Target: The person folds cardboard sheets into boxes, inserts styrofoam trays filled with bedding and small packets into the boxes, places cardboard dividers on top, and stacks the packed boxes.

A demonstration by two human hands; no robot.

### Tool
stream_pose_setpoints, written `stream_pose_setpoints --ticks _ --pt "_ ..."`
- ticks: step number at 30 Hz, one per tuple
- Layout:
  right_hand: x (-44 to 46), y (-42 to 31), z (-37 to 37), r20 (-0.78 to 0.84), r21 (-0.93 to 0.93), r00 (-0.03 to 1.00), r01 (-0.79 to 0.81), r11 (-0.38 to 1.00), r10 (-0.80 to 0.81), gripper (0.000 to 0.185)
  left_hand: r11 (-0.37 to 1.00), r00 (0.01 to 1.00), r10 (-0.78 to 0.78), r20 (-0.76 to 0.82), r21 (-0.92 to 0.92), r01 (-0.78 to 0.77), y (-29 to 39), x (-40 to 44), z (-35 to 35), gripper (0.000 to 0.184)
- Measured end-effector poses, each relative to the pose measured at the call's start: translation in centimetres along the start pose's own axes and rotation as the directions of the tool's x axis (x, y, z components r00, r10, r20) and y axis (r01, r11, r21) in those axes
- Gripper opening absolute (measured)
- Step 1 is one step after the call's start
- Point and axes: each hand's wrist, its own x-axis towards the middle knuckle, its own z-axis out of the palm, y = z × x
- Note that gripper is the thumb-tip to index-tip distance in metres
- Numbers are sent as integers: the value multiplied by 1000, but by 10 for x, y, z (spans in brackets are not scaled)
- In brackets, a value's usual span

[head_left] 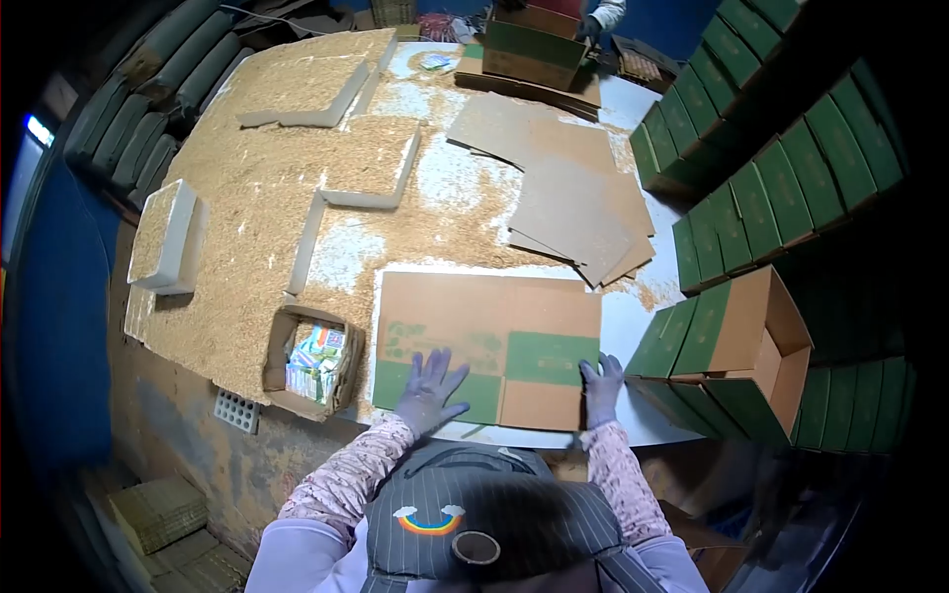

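A flattened brown and green cardboard box (445, 306) lies on the white tabletop in front of me. My left hand (428, 392), in a pale purple glove, rests on its lower left part with the fingers spread. At the right edge of the cardboard is my right hand (602, 387), also gloved, its fingers pointing up along the edge and partly apart. To the left of the cardboard stands a small open carton (353, 368) holding colourful packets (316, 361).
Sawdust-like material (237, 208) and white foam pieces (178, 232) cover the table's left. Grey sheets (568, 208) lie beyond the cardboard. Stacked green boxes (761, 203) and an open box (756, 341) stand right. A co-worker's hand (590, 30) is beside a box (534, 49) at the far end.
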Motion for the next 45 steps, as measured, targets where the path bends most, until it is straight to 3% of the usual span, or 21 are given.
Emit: stream_pose_setpoints --ticks 2,6,8,9,11,12,14,16,17,20,24,26,29,30,32,33,35,39,40,42,45 --pt "-13 -34 -36 235 779 927 -360 514 294 28 984 999 45 -9 -174 -46 -8 -2 -11 71" --pt "2 -67 -87 160 928 986 -166 334 45 29 991 787 -127 -603 -112 75 -7 14 -169 63" --pt "21 -40 -94 235 858 971 -180 481 -55 31 982 706 -101 -701 44 183 -7 22 -229 51" --pt "24 -54 -104 204 624 976 -69 778 -78 36 993 790 -75 -609 28 115 -15 24 -236 40" --pt "23 -70 -108 -120 485 993 45 873 15 45 999 873 24 -487 -7 -31 -19 22 -243 21" --pt "13 -94 -109 -453 408 881 342 847 -138 48 995 970 -89 -225 -71 74 -16 20 -248 25" --pt "4 -133 -119 -534 98 701 607 789 -473 52 977 984 -160 77 -129 169 -11 18 -265 32" --pt "-3 -176 -125 0 -411 696 654 635 -718 43 796 949 -8 316 -573 198 -30 29 -267 36" --pt "-9 -164 -120 -5 -408 702 649 642 -712 43 735 935 -46 353 -621 271 -32 32 -272 38" --pt "-14 -123 -90 -169 -451 363 798 399 -916 28 980 963 170 -207 -64 -187 -47 34 -264 34" --pt "9 -157 -120 -206 70 588 806 588 -782 9 986 941 101 -323 162 -51 13 30 -283 55" --pt "20 -184 -140 -66 246 280 935 256 -958 15 974 950 224 -219 33 -223 42 17 -301 59" --pt "11 -211 -79 593 208 113 935 287 -798 29 885 890 448 89 94 -455 49 49 -236 46" --pt "12 -194 -43 733 208 68 925 319 -677 28 847 853 514 95 99 -522 50 57 -213 47" --pt "4 -155 -21 756 126 45 969 213 -653 26 454 437 883 -168 540 -709 32 84 -156 51" --pt "0 -167 -42 777 201 120 883 424 -618 24 619 539 780 -318 520 -589 26 90 -146 56" --pt "5 -163 -84 472 202 271 893 403 -839 50 878 735 428 -526 435 -200 17 92 -144 75" --pt "-7 -97 -139 715 230 442 581 780 -541 80 947 633 161 -757 300 118 3 102 -161 78" --pt "-4 -99 -140 678 372 410 524 766 -610 85 951 636 173 -752 297 93 6 101 -165 67" --pt "3 -107 -114 567 612 765 -144 778 -304 83 981 712 148 -687 192 -18 13 89 -194 65" --pt "24 -112 -87 382 449 923 -230 863 47 74 856 727 460 -510 38 -515 13 35 -216 69"
